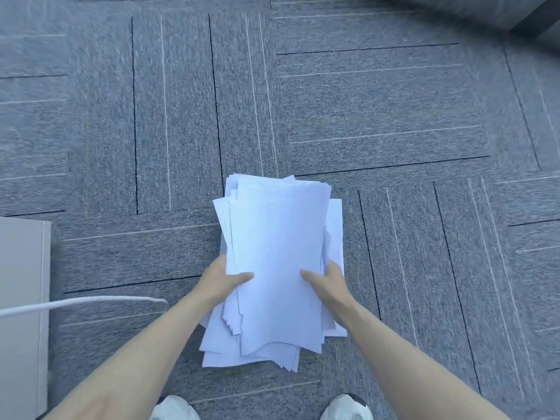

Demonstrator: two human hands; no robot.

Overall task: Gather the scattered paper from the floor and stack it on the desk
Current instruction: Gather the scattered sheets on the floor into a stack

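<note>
A thick, uneven pile of white paper sheets (277, 247) is held above the grey carpet in the middle of the head view. My left hand (222, 281) grips its left edge, thumb on top of the sheets. My right hand (328, 283) grips the right edge the same way. The sheets are not squared; corners stick out at the near and far ends. No loose sheets show on the floor around it. No desk top is visible.
Grey carpet tiles (394, 116) with thin line patterns fill the view. A pale cabinet or panel (21, 298) stands at the left edge, with a white cable (81, 303) running across it. A dark furniture edge (533, 22) sits top right. My white shoes (172, 409) are below.
</note>
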